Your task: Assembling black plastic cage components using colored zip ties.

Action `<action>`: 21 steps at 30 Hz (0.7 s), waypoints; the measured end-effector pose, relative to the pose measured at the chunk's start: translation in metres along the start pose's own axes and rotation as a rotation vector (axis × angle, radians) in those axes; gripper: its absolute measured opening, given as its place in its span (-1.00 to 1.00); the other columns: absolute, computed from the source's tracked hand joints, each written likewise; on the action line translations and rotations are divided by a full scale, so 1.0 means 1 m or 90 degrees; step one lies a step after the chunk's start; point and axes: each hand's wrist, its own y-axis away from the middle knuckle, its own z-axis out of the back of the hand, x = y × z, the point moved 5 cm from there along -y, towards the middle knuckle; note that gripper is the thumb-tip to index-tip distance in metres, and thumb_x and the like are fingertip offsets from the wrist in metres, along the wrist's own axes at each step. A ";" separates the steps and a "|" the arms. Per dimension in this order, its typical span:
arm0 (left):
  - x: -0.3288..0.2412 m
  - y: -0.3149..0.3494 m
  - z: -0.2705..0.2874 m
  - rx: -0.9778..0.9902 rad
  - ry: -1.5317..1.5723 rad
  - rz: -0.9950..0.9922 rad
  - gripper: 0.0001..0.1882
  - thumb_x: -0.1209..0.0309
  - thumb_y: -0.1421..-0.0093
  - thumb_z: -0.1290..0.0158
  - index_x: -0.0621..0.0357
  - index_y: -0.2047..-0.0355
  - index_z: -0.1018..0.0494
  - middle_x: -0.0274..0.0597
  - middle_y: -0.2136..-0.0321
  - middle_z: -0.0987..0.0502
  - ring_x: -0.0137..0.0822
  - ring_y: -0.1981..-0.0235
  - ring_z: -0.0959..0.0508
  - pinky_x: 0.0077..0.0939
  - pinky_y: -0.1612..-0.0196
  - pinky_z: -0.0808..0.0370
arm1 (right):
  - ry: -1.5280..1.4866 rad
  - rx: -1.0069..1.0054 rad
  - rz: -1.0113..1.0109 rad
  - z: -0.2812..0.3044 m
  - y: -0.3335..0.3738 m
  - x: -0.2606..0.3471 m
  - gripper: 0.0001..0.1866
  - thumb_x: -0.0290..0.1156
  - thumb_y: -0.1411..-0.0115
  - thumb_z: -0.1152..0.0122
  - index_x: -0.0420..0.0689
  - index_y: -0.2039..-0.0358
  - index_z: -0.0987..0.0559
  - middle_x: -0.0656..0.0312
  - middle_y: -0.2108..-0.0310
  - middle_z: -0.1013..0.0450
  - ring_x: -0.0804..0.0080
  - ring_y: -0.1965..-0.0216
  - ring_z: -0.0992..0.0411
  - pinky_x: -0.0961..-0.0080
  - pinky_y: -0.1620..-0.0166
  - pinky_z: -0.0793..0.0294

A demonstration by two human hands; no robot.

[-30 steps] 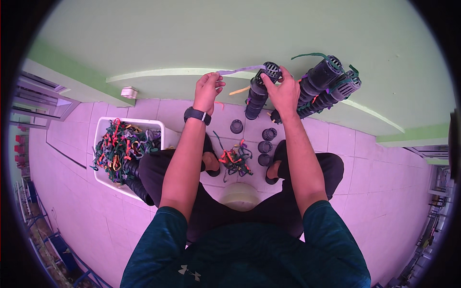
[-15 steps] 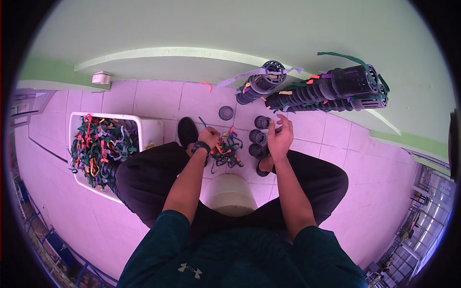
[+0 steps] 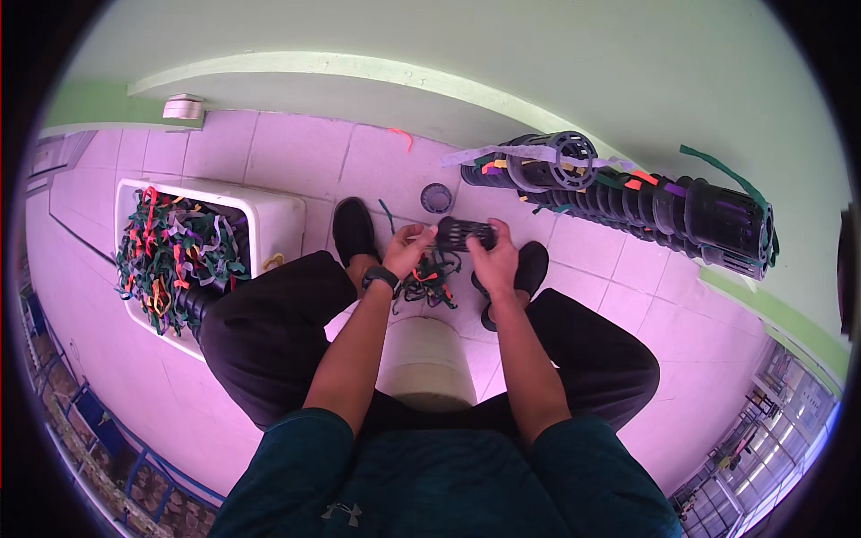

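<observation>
Between my two hands, a black slotted plastic net cup [image 3: 456, 234] lies on its side above the floor. Whether more than one cup is nested there I cannot tell. My left hand [image 3: 408, 250] pinches its left end. At the other end my right hand [image 3: 495, 256] is closed around it, thumb toward me. Just below is a small tangled heap of fabric strips [image 3: 429, 285], mostly dark green with orange and purple. Beyond the hands, a round dark slotted piece [image 3: 437, 198] sits on the tiles, with a loose green strip [image 3: 387, 213] to its left.
At left, a white bin [image 3: 273, 220] holds heaped coloured strips [image 3: 175, 260]. Long black ribbed stacks [image 3: 619, 193] with strips lie along the wall at right. A pale round container [image 3: 426, 368] stands between my legs. My black shoes [image 3: 353, 229] flank the work area.
My right hand has taken hold of a net cup from the floor and brought it left. My left hand has risen from the strips to its other end. The view has shifted.
</observation>
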 end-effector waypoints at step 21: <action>-0.042 0.052 0.094 -0.276 0.370 -0.065 -0.84 0.40 -0.20 -0.25 0.21 0.29 -0.56 -0.26 0.37 -0.63 -0.45 0.40 -0.61 -0.56 0.24 -0.55 | 0.234 0.131 -0.146 -0.127 0.022 -0.106 -0.73 -0.21 0.02 -0.41 -0.06 0.34 -0.64 0.10 0.30 -0.61 0.12 0.22 -0.58 0.22 0.11 -0.55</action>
